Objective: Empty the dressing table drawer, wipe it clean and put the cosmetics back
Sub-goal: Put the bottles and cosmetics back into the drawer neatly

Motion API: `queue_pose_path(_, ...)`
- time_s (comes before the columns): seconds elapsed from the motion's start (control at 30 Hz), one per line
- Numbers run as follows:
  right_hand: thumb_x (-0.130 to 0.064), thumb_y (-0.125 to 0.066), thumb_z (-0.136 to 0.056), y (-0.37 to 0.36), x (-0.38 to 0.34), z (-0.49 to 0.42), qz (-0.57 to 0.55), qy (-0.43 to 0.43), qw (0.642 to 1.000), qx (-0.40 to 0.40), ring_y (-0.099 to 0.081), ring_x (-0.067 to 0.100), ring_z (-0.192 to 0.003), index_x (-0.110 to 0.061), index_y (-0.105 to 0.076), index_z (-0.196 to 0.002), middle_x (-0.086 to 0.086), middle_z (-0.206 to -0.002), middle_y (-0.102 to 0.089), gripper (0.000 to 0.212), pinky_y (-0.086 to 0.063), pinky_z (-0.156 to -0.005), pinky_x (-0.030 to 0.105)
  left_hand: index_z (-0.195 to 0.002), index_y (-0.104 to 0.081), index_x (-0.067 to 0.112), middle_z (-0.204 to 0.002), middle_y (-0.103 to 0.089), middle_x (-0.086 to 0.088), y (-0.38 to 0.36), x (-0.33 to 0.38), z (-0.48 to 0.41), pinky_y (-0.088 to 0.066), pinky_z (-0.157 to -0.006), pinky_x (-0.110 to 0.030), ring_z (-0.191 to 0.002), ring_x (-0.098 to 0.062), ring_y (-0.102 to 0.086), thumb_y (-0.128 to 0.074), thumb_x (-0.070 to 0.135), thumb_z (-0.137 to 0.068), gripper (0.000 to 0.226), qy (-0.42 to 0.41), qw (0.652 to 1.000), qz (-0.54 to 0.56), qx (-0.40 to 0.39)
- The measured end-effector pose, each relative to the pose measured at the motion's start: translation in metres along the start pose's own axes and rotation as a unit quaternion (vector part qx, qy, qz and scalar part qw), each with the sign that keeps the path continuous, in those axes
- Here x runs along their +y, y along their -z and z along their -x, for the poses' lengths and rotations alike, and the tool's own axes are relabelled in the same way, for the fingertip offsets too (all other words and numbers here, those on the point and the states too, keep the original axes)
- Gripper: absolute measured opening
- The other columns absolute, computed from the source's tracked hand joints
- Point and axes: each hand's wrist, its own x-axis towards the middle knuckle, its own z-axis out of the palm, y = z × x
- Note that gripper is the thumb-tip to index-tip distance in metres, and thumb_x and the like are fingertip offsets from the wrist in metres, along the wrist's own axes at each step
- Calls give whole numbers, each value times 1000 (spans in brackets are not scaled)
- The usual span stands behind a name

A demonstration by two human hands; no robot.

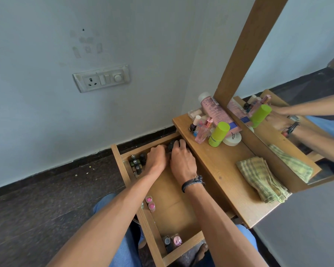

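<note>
The wooden drawer (154,228) is pulled out to the left of the dressing table top (216,170). Both hands reach into its far end. My right hand (181,160), with a dark bracelet at the wrist, curls its fingers over a dark round-capped bottle (172,145). My left hand (156,158) lies beside it with fingers curled down; what is under it is hidden. Several dark-capped bottles (136,162) stand at the drawer's far left. Two pink-lidded jars (150,203) sit along the left wall, and two small bottles (172,241) at the near end.
On the table top stand a pink bottle (212,110), a green-capped bottle (218,133), a white jar (232,138), a pink perfume bottle (202,132) and small items. A folded green checked cloth (262,180) lies to the right. A wood-framed mirror (289,93) rises behind.
</note>
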Motion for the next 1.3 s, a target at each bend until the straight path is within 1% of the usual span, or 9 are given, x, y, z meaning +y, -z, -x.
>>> queue_pose_path(0.07, -2, -43, -103, 0, -1, 2, 10, -2, 1000, -4, -67, 30, -94, -2, -54, -129, 15, -132, -47, 28, -58, -75, 37, -104, -69, 26, -110, -71, -8, 1, 1, 1, -50, -89, -41, -109, -32, -65, -49, 16, -103, 23, 9, 1000, 13, -10)
queue_pose_path(0.17, -2, -44, -104, 0, -3, 5, 12, -6, 1000, -6, -65, 29, -92, -1, -55, -126, 15, -130, -44, 26, -57, -73, 35, -120, -69, 18, -118, -70, -13, 5, 4, 3, -51, -98, -47, -115, -34, -63, -49, 17, -103, 26, -6, 1000, -5, -16)
queue_pose_path(0.4, -3, -42, -105, 2, -2, 9, 26, -1, 1000, -13, -60, 32, -109, 4, -48, -140, 17, -135, -42, 36, -56, -83, 36, -130, -64, 20, -123, -69, -11, 4, 6, 5, -49, -100, -46, -119, -32, -62, -49, 16, -104, 30, -12, 1000, -2, -19)
queue_pose_path(0.67, -4, -41, -106, 1, -5, 11, 54, 8, 998, -18, -55, 34, -118, 5, -52, -138, 22, -134, -48, 35, -58, -86, 36, -131, -63, 24, -125, -68, -12, 5, 6, 7, -47, -100, -44, -119, -34, -61, -45, 25, -106, 30, -27, 999, 29, -26)
queue_pose_path(0.77, -5, -39, -106, 0, -3, 12, 63, 11, 998, -21, -53, 33, -120, 5, -49, -140, 21, -133, -47, 37, -56, -89, 36, -128, -65, 30, -124, -68, -10, 1, 4, 4, -47, -102, -45, -120, -34, -60, -43, 29, -106, 31, -22, 998, 54, -35)
queue_pose_path(0.9, -7, -42, -106, 1, 0, 13, 61, 16, 998, -21, -53, 34, -122, 2, -48, -142, 20, -141, -42, 38, -56, -93, 38, -121, -68, 40, -121, -68, -2, -1, 5, 0, -42, -96, -37, -120, -29, -59, -38, 35, -106, 34, 18, 991, 128, -42)
queue_pose_path(1.03, -5, -43, -105, -3, 7, 12, 47, 27, 998, -15, -53, 35, -128, 1, -43, -148, 21, -151, -37, 44, -54, -100, 41, -119, -69, 33, -122, -65, -6, -6, 14, 0, -41, -104, -43, -121, -31, -56, -35, 31, -108, 36, 30, 986, 158, -33)
queue_pose_path(1.17, -3, -43, -102, -10, 15, 8, 51, 43, 998, 12, -48, 33, -137, 4, -36, -152, 23, -156, -35, 51, -43, -114, 39, -108, -71, 34, -117, -67, -7, -9, 16, -2, -42, -106, -52, -117, -34, -58, -36, 33, -106, 35, 54, 984, 168, -20)
queue_pose_path(1.3, 1, -47, -99, -11, 18, 10, 32, 46, 998, 24, -52, 34, -134, 6, -38, -151, 24, -153, -41, 53, -45, -112, 40, -107, -72, 29, -105, -62, 1, -10, 18, -1, -42, -101, -45, -114, -31, -58, -37, 29, -106, 35, 42, 986, 158, -21)
